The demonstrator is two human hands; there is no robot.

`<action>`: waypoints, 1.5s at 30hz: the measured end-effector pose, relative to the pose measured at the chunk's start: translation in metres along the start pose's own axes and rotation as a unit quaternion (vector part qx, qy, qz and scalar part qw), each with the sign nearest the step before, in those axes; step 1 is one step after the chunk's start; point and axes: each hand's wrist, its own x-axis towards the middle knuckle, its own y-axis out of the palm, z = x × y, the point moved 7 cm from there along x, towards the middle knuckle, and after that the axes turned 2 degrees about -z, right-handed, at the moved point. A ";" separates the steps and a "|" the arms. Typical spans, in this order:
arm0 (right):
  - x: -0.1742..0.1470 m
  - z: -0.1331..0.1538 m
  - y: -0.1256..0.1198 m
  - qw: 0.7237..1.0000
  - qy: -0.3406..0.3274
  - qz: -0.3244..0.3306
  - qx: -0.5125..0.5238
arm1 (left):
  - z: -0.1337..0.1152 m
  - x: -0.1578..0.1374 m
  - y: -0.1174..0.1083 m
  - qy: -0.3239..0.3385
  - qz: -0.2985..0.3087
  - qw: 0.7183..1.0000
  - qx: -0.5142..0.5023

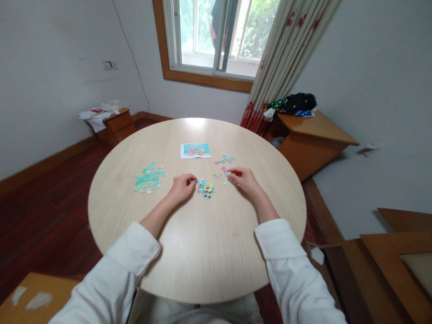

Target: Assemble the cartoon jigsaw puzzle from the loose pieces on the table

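A small joined section of a jigsaw puzzle (206, 189), showing a yellow cartoon figure on turquoise, lies on the table before me. At its left edge is my left hand (184, 186), fingers curled and thumb and forefinger pinched on what looks like a puzzle piece. My right hand (243, 181) reaches over a loose group of pink, yellow and turquoise puzzle pieces (218, 175). Its thumb and forefinger close on one piece there, mostly hidden by the fingertips. Several more loose pieces (227, 159) lie just beyond that hand.
A pile of turquoise puzzle pieces (148, 179) is spread left of my left hand. Farther back lies a printed reference picture (195, 150). The round wooden table (199, 252) carries all of it. Beyond stand a small cabinet (119, 126), a wooden stand with cloths (317, 128) and a curtain (280, 54).
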 end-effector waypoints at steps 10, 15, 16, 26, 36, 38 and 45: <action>0.002 -0.004 0.015 0.998 0.014 0.017 0.067 | 0.000 0.000 -0.002 0.000 -0.002 1.000 0.002; 0.001 0.002 0.023 0.999 -0.028 0.016 0.019 | -0.001 -0.001 -0.002 0.006 -0.005 1.000 0.001; 0.000 0.004 0.026 0.999 -0.030 0.018 0.018 | -0.002 0.000 -0.002 0.007 -0.005 1.000 -0.001; -0.015 0.022 0.059 0.985 0.047 0.056 0.155 | -0.013 -0.002 -0.004 0.036 -0.009 0.998 -0.042; -0.022 0.027 0.082 0.973 0.057 0.130 0.184 | -0.030 -0.006 -0.001 0.094 0.017 0.993 -0.072; -0.022 0.026 0.083 0.971 0.060 0.129 0.192 | -0.031 -0.006 -0.002 0.095 0.016 0.993 -0.073; -0.022 0.028 0.081 0.967 0.073 0.117 0.215 | -0.036 -0.007 -0.001 0.106 0.035 0.992 -0.061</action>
